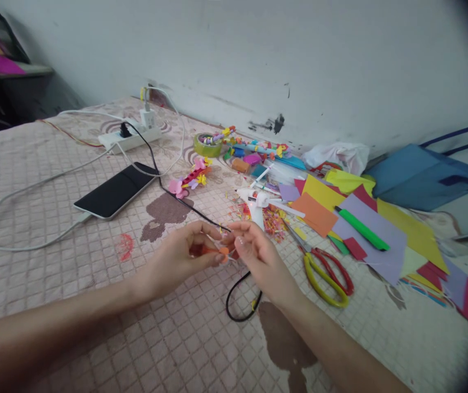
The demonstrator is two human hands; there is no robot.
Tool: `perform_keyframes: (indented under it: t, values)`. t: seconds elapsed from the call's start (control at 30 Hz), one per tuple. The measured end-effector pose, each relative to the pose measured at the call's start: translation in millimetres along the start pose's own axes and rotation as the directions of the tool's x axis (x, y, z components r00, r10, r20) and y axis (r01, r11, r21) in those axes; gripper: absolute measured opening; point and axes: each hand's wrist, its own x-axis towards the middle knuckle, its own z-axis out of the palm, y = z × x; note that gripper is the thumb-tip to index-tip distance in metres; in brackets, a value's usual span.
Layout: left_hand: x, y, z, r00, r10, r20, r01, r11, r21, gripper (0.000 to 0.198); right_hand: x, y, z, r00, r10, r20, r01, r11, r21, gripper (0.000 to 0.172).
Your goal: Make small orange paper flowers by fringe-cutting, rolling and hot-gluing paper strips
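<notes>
Near the middle of the table, my left hand (178,256) is closed on a small orange piece (224,252), pinched between thumb and fingers. My right hand (264,259) is beside it with thumb and fingers bent close together at the orange piece; whether anything is between them is too small to tell. Just behind the hands lies a white glue gun (254,202) with a black cord that passes by the fingers. Scissors (326,273) with red and yellow handles lie to the right of my right hand.
A phone (116,191) is cabled to a white power strip (129,136) at the left. Behind are a decorated pink stick (193,177), green tape (207,146) and paper scraps (274,222). Coloured sheets (381,234) with a green cutter (362,228) spread at the right.
</notes>
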Motion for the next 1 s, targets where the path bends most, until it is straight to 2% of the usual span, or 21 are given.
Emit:
perform_keyframes:
  t: [0.13,0.27,0.53,0.7,1.0]
  values:
    - [2.8,2.1,-2.7,0.996,-0.084,0.005,0.084,0.990,-0.110,0.026,-4.5,0.1,-3.1,0.998,-0.001,0.063,0.004,0.999,-0.038,0.027]
    - [4.4,4.3,-3.2,0.990,-0.141,0.015,0.141,0.973,-0.183,0.025,-7.5,1.4,-0.5,0.997,-0.062,0.034,0.067,0.986,-0.154,0.032]
    - [4.7,2.8,-4.0,0.987,-0.157,0.040,0.162,0.965,-0.207,0.023,-5.2,1.1,-0.3,0.999,-0.048,0.023,0.051,0.986,-0.156,0.030]
    - [6.2,1.7,-3.6,0.986,-0.160,0.053,0.168,0.946,-0.278,0.019,-5.1,3.3,-1.6,0.997,-0.075,0.017,0.077,0.985,-0.154,0.028]
    - [4.8,-3.3,-4.7,0.946,-0.271,0.180,0.324,0.819,-0.473,0.019,-7.7,3.2,-1.6,0.964,-0.268,0.005,0.242,0.861,-0.448,0.029]
